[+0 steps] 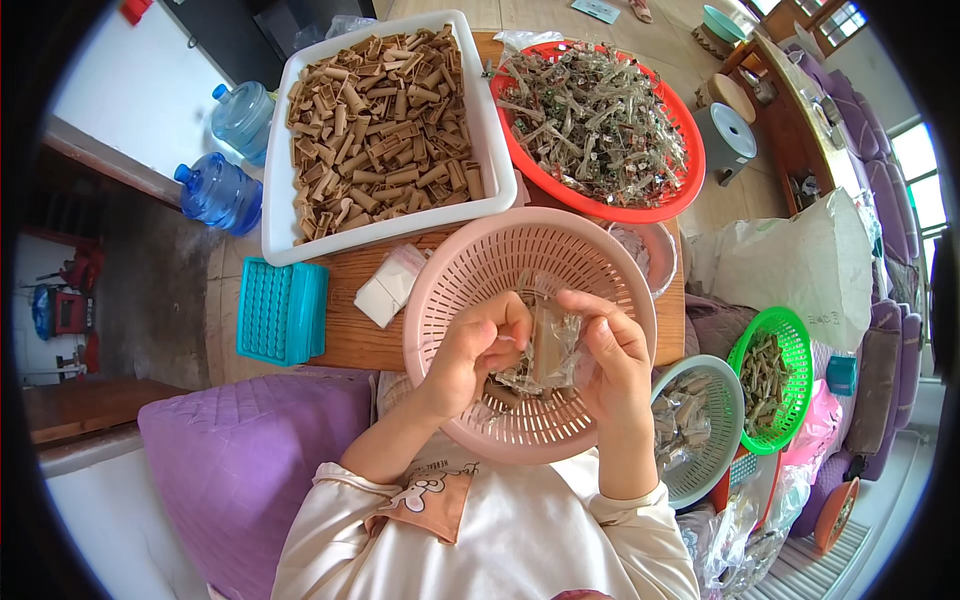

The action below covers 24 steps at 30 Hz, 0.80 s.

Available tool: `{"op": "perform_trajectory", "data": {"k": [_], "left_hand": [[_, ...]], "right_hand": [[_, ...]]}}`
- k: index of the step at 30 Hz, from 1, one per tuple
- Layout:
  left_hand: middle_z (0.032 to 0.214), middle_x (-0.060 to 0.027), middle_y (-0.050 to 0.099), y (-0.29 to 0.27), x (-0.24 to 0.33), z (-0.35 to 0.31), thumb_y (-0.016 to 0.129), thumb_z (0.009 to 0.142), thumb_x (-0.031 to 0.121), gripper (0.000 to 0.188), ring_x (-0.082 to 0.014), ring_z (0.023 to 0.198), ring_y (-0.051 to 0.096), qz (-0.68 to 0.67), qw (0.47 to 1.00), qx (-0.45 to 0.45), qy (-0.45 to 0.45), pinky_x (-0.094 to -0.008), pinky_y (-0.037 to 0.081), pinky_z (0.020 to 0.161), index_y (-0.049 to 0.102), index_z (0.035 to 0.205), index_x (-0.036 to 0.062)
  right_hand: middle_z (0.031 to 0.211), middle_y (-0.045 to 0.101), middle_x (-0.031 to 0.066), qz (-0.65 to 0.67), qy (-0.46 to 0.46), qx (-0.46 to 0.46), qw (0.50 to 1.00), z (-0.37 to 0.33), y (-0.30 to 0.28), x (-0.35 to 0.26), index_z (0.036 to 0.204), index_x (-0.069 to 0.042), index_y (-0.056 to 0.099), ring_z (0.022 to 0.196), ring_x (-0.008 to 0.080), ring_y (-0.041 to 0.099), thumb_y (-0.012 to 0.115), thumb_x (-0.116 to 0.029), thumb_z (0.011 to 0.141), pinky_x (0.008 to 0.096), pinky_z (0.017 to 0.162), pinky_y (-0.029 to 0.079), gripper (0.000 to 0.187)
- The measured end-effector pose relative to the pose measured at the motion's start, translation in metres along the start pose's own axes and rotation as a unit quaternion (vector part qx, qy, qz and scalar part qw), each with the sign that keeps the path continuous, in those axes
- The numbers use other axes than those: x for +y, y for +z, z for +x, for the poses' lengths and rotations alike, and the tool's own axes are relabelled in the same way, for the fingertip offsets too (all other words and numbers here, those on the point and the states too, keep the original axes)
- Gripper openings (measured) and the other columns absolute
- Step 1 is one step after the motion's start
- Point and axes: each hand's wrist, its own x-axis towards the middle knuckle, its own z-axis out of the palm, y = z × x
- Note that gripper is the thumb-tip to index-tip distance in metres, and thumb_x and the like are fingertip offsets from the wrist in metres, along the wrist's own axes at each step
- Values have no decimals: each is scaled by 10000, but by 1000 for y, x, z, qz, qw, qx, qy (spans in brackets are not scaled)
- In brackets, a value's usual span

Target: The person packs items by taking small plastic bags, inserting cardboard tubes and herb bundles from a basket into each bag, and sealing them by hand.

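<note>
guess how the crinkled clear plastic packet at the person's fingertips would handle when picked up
The crinkled clear plastic packet is probably floppy at its edges, as its thin film creases. Its glossy highlights suggest it may feel slippery. Looking small beside the right hand, it's likely light.

A cream-white, softly sheened fabric top [525, 525] has loose sleeves [640, 530] with gathered cuffs. Its left front bears a brown fabric patch [437, 503] with a white, dark-outlined cartoon animal [424, 491], small dark lettering [440, 466] on the far side. The left hand [468, 352] and right hand [614, 358] are bare.
</note>
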Motion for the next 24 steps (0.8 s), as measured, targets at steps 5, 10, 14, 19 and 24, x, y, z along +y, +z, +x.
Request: {"op": "perform_trajectory", "data": {"k": [5, 10, 14, 19, 24], "left_hand": [[516, 41, 419, 5, 0, 5, 581, 775, 151, 163, -19, 459, 359, 340, 933, 100, 57, -199, 268, 416, 491, 701, 36], [514, -11, 430, 3, -1, 4, 550, 778, 96, 92, -107, 433, 400, 492, 844, 72, 203, -261, 325, 417, 514, 708, 47], [534, 13, 311, -4, -4, 4, 587, 702, 94, 95, -141, 440, 363, 651, 610, 0, 452, -264, 316, 412, 492, 697, 95], [578, 6, 358, -10, -13, -5, 631, 646, 150, 173, -147, 470, 397, 707, 499, -104, 490, -283, 348, 410, 500, 738, 84], [696, -75, 548, -51, 2, -28, 543, 759, 68, 56, -229, 574, 524, 661, 605, 184, 403, -315, 431, 536, 532, 812, 79]], "right_hand": [[928, 570, 44, 13, 63, -57, 996, -3, -10, 1, 1111, 45, 542, 770, 86, 473, 500, -181, 888, 226, 721, 398, 321], [1033, 569, 136, 208, 98, -118, 966, -7, -18, 7, 1054, 56, 542, 951, 196, 551, 519, -179, 864, 300, 824, 447, 303], [689, 468, 71, 277, 127, -112, 946, -14, -24, 18, 725, 5, 503, 660, 170, 484, 500, -216, 834, 270, 597, 400, 246], [642, 464, 57, -27, -34, -87, 995, -28, -33, 21, 570, -68, 405, 562, 150, 435, 616, -355, 780, 264, 481, 327, 414], [523, 432, 58, -565, -17, 321, 760, -66, -121, -11, 552, 3, 377, 437, 121, 399, 598, 1, 717, 268, 416, 295, 276]]}}
